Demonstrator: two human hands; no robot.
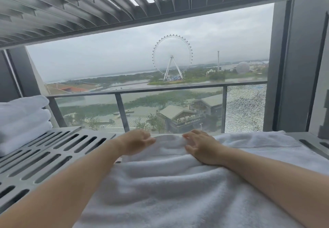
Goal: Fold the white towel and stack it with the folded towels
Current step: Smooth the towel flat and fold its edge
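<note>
**Towel Station: White Towel Spread, Both Hands at Its Far Edge**

Item under task: the white towel (160, 183) lies spread and rumpled over a grey slotted metal surface (44, 156). It fills the lower centre and lower right of the frame and runs out of the bottom edge. A further part of it lies flat towards the right edge. Creases fan out from a raised fold at its far side, at mid-frame.

Left hand (137, 142): it sits at the far edge of the towel, just left of centre. The fingers are curled in and grip the left end of the raised fold. The forearm crosses the slotted surface from the lower left.

Right hand (199, 147): it sits just right of centre, heel resting on the towel. The fingers point towards the left hand and the thumb lies below them, with cloth pinched between. Some blur softens the fingertips. The two hands are near each other and do not touch.

Stack: the folded towels (23, 120), white, are piled at the left edge of the frame on the same surface, well apart from the hands.

Surroundings: a glass railing (170, 92) stands behind the surface, and its right-hand pane (245, 108) is shattered. A Ferris wheel (172, 57) stands beyond it at upper centre. Grey slats (71, 5) run across the top of the frame
</note>
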